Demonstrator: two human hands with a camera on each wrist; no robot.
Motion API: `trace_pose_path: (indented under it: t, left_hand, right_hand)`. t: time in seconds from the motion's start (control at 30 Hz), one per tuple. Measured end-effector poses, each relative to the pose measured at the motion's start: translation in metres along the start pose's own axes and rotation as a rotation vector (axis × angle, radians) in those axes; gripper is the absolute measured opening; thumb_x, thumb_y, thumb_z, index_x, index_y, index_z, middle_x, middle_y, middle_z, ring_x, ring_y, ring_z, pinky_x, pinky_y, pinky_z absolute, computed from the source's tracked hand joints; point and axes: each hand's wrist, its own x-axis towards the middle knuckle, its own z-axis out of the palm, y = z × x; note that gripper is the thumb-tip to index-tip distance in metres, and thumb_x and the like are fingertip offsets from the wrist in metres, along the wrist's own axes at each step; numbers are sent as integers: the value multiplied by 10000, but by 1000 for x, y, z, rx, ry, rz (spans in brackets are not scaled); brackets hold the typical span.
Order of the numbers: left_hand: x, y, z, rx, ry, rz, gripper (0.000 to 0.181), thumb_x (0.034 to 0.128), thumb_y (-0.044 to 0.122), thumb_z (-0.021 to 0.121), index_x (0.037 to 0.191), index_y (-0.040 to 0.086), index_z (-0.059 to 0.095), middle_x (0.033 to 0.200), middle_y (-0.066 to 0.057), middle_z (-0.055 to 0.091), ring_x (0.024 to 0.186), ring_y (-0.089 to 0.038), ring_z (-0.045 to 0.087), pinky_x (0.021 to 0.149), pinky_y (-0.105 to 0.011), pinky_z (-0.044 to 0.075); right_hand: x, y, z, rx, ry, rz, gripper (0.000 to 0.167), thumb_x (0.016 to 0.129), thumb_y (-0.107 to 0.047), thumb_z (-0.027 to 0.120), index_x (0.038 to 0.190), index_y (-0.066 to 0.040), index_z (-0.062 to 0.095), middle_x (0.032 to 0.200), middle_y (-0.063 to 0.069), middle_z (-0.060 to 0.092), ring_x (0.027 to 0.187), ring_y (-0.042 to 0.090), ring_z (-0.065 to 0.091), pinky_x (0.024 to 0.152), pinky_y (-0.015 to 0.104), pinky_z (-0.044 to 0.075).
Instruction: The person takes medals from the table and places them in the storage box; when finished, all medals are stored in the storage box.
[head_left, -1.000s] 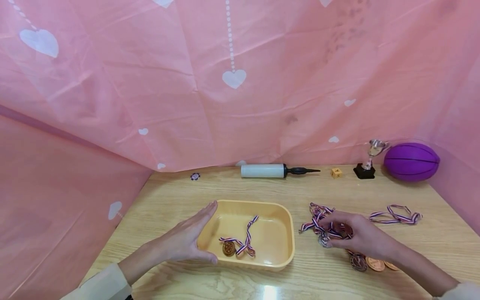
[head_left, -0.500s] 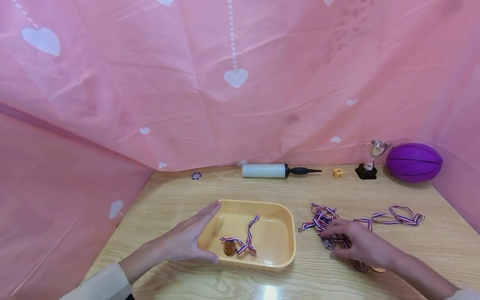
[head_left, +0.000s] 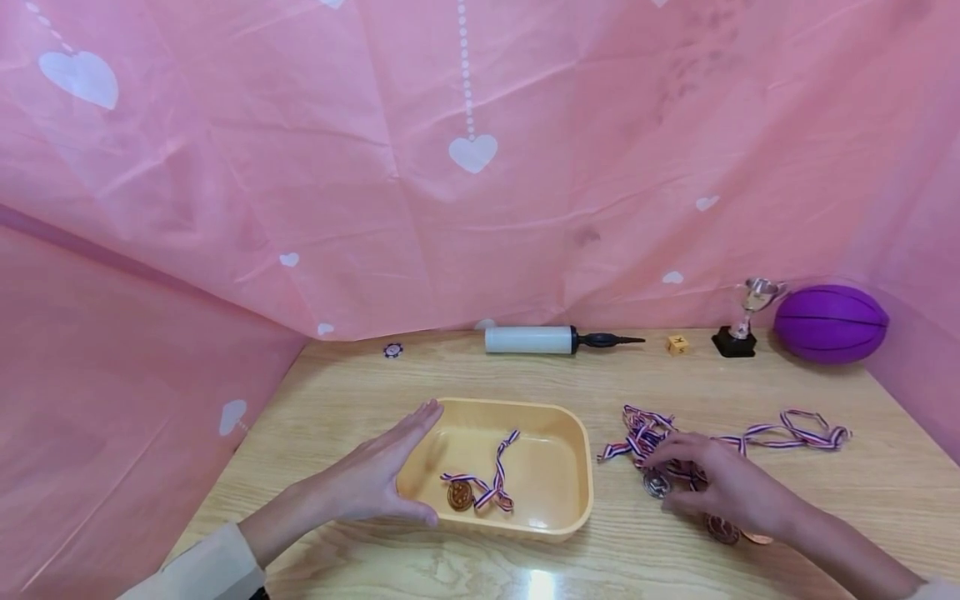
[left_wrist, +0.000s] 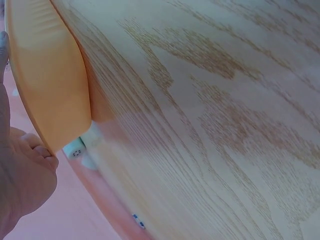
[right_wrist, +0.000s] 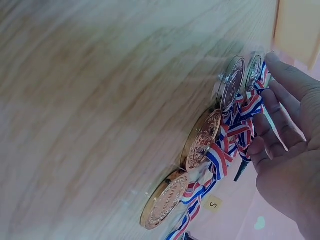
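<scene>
My left hand (head_left: 378,482) lies along the left side of a yellow tray (head_left: 581,487), thumb and fingers spread at its rim. Inside the tray is a bronze-coloured medal (head_left: 460,496) with a striped red, white and blue ribbon (head_left: 499,467). My right hand (head_left: 727,487) is over a tangled pile of medals on the table, fingers slightly bent and apart. A silver medal (head_left: 657,483) lies by its fingertips, and a dark bronze medal (head_left: 722,528) lies below the palm. In the right wrist view, ribbons (right_wrist: 235,132) and gold-coloured medals (right_wrist: 204,140) lie beside the fingers; contact is unclear.
Along the back stand or lie a poker chip (head_left: 393,351), a white hand pump (head_left: 529,340), a yellow letter cube (head_left: 678,345), a small trophy cup (head_left: 741,321) and a purple ball (head_left: 831,325). A loose ribbon (head_left: 806,437) stretches right. Pink cloth (head_left: 337,208) surrounds the table.
My right hand has shifted slightly nearer to me over the medals, exposing more ribbon behind it and covering most of the gold-coloured medals. My left hand and the tray stay put.
</scene>
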Motion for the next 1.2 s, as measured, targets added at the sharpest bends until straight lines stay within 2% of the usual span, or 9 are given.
trace_pose_path:
  t: [0.3, 0.4, 0.6, 0.8, 1.07, 1.2]
  left_hand:
    - [0, 0, 0, -12, 6, 2, 1340, 757, 685, 860, 1727, 154, 104, 1775, -59, 84, 1611, -312, 167, 1200, -647, 324]
    - [0, 0, 1, -14, 6, 4, 1337, 761, 704, 846, 1729, 173, 93, 1776, -60, 85, 1612, -313, 168, 1196, -651, 330]
    - [0, 0, 1, -11, 4, 6, 1333, 764, 712, 837, 1725, 143, 111, 1777, -62, 86, 1611, -314, 173, 1191, -652, 340]
    - [1, 0, 0, -9, 2, 9, 1335, 767, 690, 851, 1724, 130, 108, 1777, -52, 72, 1613, -308, 166, 1189, -652, 343]
    - [0, -1, 0, -12, 3, 10, 1334, 771, 716, 830, 1722, 117, 111, 1775, -53, 68, 1614, -309, 162, 1187, -657, 340]
    - [0, 0, 0, -23, -1, 2, 1337, 768, 718, 830, 1721, 112, 114, 1774, -52, 64, 1615, -308, 151, 1192, -660, 328]
  right_hand:
    - [0, 0, 2, -83, -4, 58, 419, 793, -317, 945, 1167, -203, 793, 1174, -47, 731, 1072, 162, 683, 887, 411, 602]
    - [0, 1, 3, -107, -2, 55, 417, 783, -330, 952, 1146, -195, 798, 1163, -43, 732, 1064, 195, 686, 886, 454, 597]
    - [2, 2, 5, -153, 5, 48, 378, 777, -332, 956, 1108, -230, 807, 1132, -101, 710, 1034, 145, 666, 848, 423, 604]
    - [3, 1, 6, -227, 62, -32, 351, 741, -297, 980, 1046, -268, 809, 1082, -121, 721, 995, 146, 655, 814, 438, 591]
    - [4, 0, 6, -302, 86, -4, 497, 673, -327, 1006, 1114, -244, 791, 1132, -90, 734, 996, 138, 606, 805, 434, 570]
    - [4, -1, 5, -298, 73, 18, 516, 674, -365, 1005, 1122, -218, 797, 1141, -63, 731, 1018, 199, 630, 831, 492, 568]
